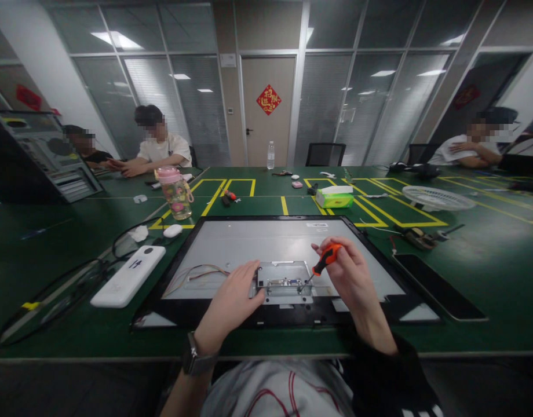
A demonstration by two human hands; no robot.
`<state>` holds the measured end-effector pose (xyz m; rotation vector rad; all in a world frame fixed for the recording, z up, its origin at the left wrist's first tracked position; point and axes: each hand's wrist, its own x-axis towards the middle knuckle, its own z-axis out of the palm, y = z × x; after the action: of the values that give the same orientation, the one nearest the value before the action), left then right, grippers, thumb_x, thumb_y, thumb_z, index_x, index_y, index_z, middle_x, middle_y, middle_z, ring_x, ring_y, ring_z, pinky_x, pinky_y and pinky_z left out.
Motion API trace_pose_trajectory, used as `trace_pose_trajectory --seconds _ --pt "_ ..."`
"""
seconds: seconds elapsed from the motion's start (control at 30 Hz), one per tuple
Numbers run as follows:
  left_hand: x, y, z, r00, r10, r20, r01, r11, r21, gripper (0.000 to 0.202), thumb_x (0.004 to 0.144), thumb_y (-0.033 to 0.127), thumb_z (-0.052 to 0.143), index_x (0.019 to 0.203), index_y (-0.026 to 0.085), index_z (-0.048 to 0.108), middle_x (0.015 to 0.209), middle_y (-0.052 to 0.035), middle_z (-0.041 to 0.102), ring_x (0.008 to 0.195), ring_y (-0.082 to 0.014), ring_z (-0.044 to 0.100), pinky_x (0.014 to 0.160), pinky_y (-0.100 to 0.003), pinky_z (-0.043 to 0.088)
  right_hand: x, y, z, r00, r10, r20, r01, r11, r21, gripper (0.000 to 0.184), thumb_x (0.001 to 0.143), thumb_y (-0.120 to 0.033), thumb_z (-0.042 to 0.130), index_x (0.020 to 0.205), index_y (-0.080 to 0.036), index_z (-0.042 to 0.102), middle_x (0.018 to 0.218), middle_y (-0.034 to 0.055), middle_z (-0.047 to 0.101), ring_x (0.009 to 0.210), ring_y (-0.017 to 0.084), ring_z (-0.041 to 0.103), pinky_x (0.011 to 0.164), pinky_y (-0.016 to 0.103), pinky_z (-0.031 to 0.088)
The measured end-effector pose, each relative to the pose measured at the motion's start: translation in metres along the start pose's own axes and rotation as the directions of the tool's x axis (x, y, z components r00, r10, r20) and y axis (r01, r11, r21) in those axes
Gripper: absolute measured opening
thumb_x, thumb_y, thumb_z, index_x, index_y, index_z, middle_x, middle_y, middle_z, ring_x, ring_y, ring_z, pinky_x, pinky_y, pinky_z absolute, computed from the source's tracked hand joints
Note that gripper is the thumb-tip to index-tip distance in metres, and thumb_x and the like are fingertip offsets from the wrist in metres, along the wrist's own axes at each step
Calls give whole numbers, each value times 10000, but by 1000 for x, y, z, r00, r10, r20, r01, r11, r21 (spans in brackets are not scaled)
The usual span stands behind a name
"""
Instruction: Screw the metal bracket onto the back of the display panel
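- While our right hand pinches the screwdriver, it slants down-left toward the metal bracket!
- Our left hand, thumb spread, touches the bracket's left end.

Lighting dim, with bright lamp reflections in the glass partition, pale sheen on the grey metal panel, slight general softness, and strong wide-angle distortion toward both side edges.

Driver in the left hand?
No, the right hand holds the orange-and-black screwdriver, while the left hand lies at the edge of the metal bracket.
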<state>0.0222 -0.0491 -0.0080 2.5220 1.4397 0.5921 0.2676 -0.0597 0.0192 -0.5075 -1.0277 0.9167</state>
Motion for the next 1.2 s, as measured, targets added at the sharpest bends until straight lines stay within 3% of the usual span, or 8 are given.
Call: trace_pose_trajectory --seconds 0.1,0.27,0.47,0.67,0.87,0.97,1.07,1.2 --pt "0 1 -2 1000 -2 6 2 1000 -3 542 863 269 500 1382 119 448 1418 -158 522 1308 -279 492 1126 -467 355 0 -1 1 1000 14 -12 -14 1000 -5 169 830 -417 696 921 -276 717 876 21 673 826 174 638 963 453 501" --pt "0 2 -3 1000 1 -3 -1 1000 -17 526 863 270 506 1371 141 457 1413 -150 529 1299 -281 503 1118 -469 367 0 -1 1 999 -32 -12 31 999 -18 154 770 -403 760 798 -259 712 872 10 636 886 175 614 982 439 496" --pt "1 1 -2 1000 10 -1 -10 1000 -20 533 857 264 516 1371 135 458 1411 -153 530 1296 -283 506 1116 -467 371 0 0 0 1000 -2 -23 2 1000 -25 173 844 -408 680 945 -272 715 861 22 678 840 184 642 951 445 495" --pt "0 -1 1 1000 8 -5 -8 1000 -16 543 858 258 517 1382 134 450 1414 -147 528 1309 -273 493 1118 -451 372 0 0 -1 997 -74 -17 74 997 -21 144 758 -391 775 797 -265 718 857 5 608 875 164 588 976 427 488" --pt "0 1 -1 1000 5 0 -5 1000 -18 541 861 258 515 1380 123 449 1419 -162 519 1304 -279 495 1119 -473 364 -2 0 -1 999 -15 -33 14 1000 -28 171 840 -392 688 970 -285 717 866 22 680 835 178 637 944 435 495" --pt "0 1 -2 1000 6 -5 -6 1000 -21 535 860 259 515 1375 125 453 1413 -161 525 1299 -281 500 1117 -473 367 -1 0 0 999 -36 -30 35 999 -14 138 822 -397 707 878 -272 723 935 24 658 899 174 628 948 406 498" --pt "-1 1 -1 1000 6 -17 -7 1000 -20 521 858 264 513 1365 154 463 1404 -145 538 1291 -282 511 1111 -474 376 0 -1 0 997 -67 -35 66 998 -22 109 774 -369 760 807 -273 718 884 6 636 840 163 617 928 406 512" --pt "-1 1 -2 1000 -1 -11 1 1000 -14 532 853 265 517 1370 151 459 1411 -145 531 1297 -283 506 1117 -467 371 0 -1 0 998 -36 -45 35 999 -31 167 823 -396 706 941 -279 724 851 21 673 786 174 632 896 423 520"
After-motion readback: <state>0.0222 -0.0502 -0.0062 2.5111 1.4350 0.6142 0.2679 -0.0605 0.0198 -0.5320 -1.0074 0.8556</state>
